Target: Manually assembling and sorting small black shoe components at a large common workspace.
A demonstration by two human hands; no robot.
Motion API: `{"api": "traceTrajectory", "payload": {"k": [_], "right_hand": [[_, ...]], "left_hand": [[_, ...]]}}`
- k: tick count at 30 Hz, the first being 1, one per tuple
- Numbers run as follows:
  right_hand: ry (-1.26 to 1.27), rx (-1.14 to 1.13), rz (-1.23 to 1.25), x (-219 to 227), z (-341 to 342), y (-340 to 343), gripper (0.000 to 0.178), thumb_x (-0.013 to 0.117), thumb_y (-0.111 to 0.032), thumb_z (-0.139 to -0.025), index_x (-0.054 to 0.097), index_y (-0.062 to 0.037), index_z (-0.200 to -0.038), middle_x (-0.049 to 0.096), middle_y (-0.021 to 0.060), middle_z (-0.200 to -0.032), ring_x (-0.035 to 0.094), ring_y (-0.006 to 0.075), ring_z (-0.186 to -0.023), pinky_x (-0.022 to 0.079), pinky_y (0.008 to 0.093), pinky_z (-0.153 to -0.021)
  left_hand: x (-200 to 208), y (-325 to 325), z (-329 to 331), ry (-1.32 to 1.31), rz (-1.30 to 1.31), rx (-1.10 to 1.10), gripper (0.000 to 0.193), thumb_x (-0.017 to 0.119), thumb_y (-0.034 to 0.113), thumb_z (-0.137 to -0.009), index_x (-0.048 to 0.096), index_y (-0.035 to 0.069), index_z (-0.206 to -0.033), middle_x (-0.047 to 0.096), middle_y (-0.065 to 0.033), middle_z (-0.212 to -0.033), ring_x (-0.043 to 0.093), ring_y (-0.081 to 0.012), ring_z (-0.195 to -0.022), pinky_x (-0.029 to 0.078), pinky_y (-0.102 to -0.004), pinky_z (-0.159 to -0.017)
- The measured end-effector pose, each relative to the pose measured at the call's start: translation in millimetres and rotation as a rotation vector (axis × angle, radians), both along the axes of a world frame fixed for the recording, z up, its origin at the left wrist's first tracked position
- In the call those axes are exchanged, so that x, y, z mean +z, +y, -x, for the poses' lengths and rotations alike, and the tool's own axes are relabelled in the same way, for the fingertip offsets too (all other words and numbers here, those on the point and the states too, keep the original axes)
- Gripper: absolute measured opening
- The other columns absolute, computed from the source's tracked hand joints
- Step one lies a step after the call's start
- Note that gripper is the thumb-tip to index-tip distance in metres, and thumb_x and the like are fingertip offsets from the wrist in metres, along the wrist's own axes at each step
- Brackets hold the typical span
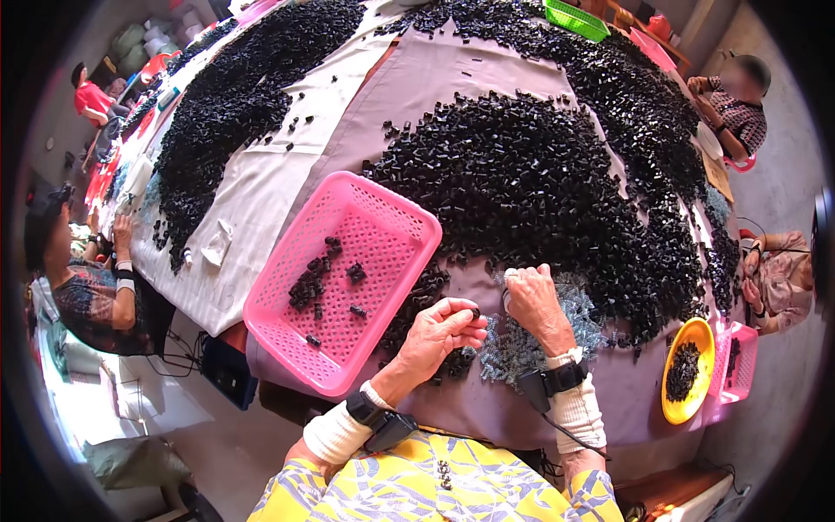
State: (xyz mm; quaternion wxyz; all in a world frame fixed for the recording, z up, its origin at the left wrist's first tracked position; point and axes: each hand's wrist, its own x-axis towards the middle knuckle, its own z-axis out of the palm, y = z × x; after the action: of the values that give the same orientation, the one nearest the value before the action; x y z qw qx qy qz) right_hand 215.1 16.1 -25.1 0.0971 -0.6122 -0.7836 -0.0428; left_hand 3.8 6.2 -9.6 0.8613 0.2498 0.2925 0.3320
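My left hand (439,335) is closed in a pinch on a small black plastic piece (475,313). It is beside the near right corner of a pink perforated basket (261,315), which holds several loose black pieces (309,285). My right hand (537,306) is curled with its fingers drawn together over a heap of tiny pale blue-grey parts (504,355). Whatever the fingertips of that hand grip is too small or hidden to make out. Just beyond both hands spreads a large mound of small black pieces (513,183).
A yellow bowl (701,329) of dark parts and a smaller pink basket (739,370) are at the table's right edge. More black pieces (217,113) cover the far left, with a green basket (577,19) at the back. Other people sit around the cloth-covered table (417,78).
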Motion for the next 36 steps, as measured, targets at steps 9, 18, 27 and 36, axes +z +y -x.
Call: {"api": "traceTrajectory", "payload": {"k": [9,18,27,36], "right_hand": [[0.922,-0.073,0.156,38,5,-37,0.016,0.068,-0.006,-0.072,0.06,-0.0005,-0.085,0.063,0.012,-0.077,0.063,0.027,-0.07,0.05,0.0332,-0.062],[0.885,0.183,0.13,48,18,-41,0.018,0.065,0.002,-0.068,0.061,-0.0013,-0.085,0.063,0.0142,-0.078,0.062,0.031,-0.07,0.05,0.0324,-0.061],[1.06,0.156,0.33,44,21,-52,0.02,0.068,0.002,-0.071,0.06,-0.0006,-0.09,0.063,0.0095,-0.081,0.065,0.0193,-0.073,0.052,0.0292,-0.066],[1.653,-0.026,0.684,34,26,-53,0.014,0.065,-0.004,-0.081,0.061,0.0013,-0.093,0.064,0.0028,-0.082,0.064,0.0121,-0.076,0.053,0.0254,-0.066]], "left_hand": [[-3,1,-8,-0.029,-0.047,-0.002,0.021,0.055,0.012,-0.094,0.054,0.0,-0.112,0.064,-0.0154,-0.102,0.066,-0.0229,-0.09,0.056,-0.0323,-0.076],[-2,-6,-5,0.146,-0.283,-0.045,0.022,0.059,0.011,-0.092,0.057,-0.002,-0.109,0.064,-0.0094,-0.096,0.065,-0.0165,-0.085,0.055,-0.03,-0.077],[-4,-25,0,0.176,-0.347,-0.102,0.022,0.056,0.004,-0.092,0.057,-0.004,-0.113,0.062,-0.0057,-0.102,0.063,-0.0111,-0.089,0.053,-0.0247,-0.081],[-5,-25,8,0.144,-0.356,-0.121,0.021,0.056,0.002,-0.091,0.056,-0.004,-0.111,0.064,-0.0091,-0.1,0.064,-0.0157,-0.091,0.052,-0.0277,-0.082]]}}
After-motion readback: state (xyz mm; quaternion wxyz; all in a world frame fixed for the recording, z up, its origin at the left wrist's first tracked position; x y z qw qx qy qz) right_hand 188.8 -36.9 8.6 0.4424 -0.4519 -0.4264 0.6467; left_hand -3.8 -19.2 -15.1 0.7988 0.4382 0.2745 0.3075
